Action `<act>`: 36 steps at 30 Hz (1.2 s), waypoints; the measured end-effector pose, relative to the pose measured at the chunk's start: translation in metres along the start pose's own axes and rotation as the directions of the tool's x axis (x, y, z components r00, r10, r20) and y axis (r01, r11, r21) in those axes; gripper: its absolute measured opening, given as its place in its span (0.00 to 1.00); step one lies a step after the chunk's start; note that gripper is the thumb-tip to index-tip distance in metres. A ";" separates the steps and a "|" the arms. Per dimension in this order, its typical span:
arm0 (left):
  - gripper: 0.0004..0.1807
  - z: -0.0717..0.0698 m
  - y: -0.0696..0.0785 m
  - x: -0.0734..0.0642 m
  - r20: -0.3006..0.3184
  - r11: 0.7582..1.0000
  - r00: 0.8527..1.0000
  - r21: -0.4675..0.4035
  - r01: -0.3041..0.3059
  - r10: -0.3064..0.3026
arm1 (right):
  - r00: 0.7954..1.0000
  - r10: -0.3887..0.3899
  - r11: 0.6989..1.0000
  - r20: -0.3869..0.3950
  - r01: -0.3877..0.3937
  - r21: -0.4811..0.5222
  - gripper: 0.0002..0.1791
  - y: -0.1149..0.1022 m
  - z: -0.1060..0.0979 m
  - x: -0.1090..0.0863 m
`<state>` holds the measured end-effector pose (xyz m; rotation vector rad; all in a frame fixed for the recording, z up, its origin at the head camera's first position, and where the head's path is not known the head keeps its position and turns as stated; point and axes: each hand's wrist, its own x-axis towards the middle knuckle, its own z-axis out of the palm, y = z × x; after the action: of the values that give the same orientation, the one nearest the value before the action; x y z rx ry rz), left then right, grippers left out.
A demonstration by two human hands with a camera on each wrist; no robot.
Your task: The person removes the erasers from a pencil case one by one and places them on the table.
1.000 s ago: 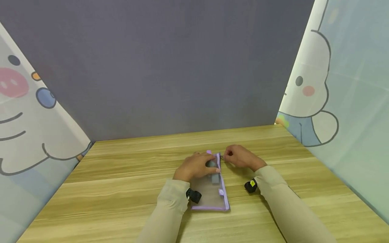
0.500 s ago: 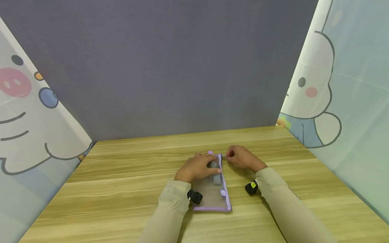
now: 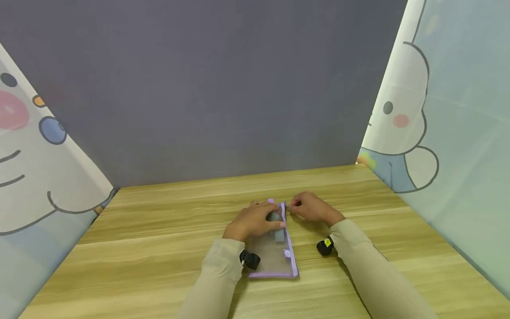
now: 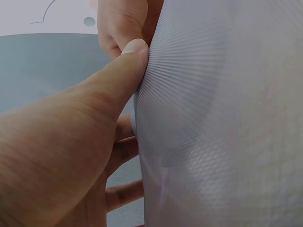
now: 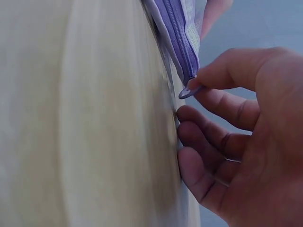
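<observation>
A mesh zip pouch with purple edging lies on the wooden table, its zipper side facing right. Through the mesh shows a blue-grey block-like thing, partly under my left hand. That hand rests on the pouch's far half with fingers spread, and its thumb presses the mesh near the zipper edge. At the far end of the zipper, my right hand pinches the small zipper pull between thumb and index finger. Its other fingers curl loosely close to the tabletop.
A wooden tabletop stretches around the pouch. Behind it stands a dark grey panel. Cartoon-printed sheets hang at the left and right. A black strap device sits on the left wrist, another on the right.
The head view has shifted slightly. Both hands and the pouch keep nearly the same places relative to each other; the right hand holds its pinch at the zipper end throughout.
</observation>
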<state>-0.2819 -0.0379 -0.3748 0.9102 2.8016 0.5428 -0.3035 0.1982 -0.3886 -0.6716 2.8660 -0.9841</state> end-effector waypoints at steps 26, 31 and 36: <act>0.36 0.001 -0.004 -0.001 -0.004 1.000 1.000 -0.022 0.004 -0.004 | 0.999 0.022 0.998 0.027 -0.024 0.050 0.11 -0.002 0.000 -0.002; 0.37 0.000 -0.002 -0.001 0.004 1.000 1.000 -0.026 0.009 -0.008 | 0.998 0.056 0.995 0.032 -0.059 0.076 0.13 0.001 -0.002 -0.004; 0.37 -0.002 -0.003 0.000 -0.004 1.000 1.000 -0.010 0.014 -0.014 | 0.998 0.054 0.994 0.036 -0.057 0.097 0.13 -0.001 -0.002 -0.004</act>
<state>-0.2836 -0.0409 -0.3742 0.8871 2.8039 0.5571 -0.2993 0.2005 -0.3865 -0.5915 2.7711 -1.0865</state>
